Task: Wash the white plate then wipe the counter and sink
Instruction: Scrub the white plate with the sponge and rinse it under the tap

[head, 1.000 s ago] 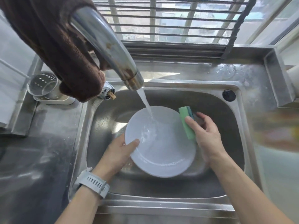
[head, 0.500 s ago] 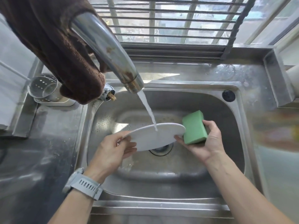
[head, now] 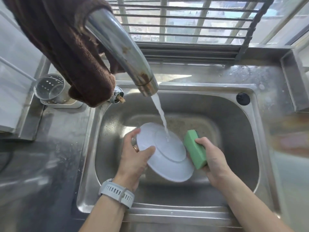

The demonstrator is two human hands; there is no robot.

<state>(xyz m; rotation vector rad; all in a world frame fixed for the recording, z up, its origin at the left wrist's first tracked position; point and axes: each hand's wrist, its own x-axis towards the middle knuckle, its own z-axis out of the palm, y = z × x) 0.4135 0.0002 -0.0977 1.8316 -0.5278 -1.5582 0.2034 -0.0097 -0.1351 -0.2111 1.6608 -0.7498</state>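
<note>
1. The white plate (head: 164,153) is being held tilted over the sink (head: 250,148) basin at centre frame, underside up, with the tap (head: 123,52) stream landing on its foot ring.
2. It's being gripped at its left rim by the left hand (head: 133,161), thumb curled on top and fingers tucked underneath.
3. The green sponge (head: 194,149) is being clutched by the right hand (head: 213,158) just right of the plate, touching or nearly touching its rim.
4. Risk, probably: a wet plate is being held by one edge only, so it could slip and chip on the steel. Water could also be splashed onto the worktop (head: 41,164) off that tilt.
5. Count: one plate, one sponge, one tap, one brown towel (head: 66,47) draped upper left, one perforated cup (head: 50,88), one wristwatch (head: 117,192).
</note>
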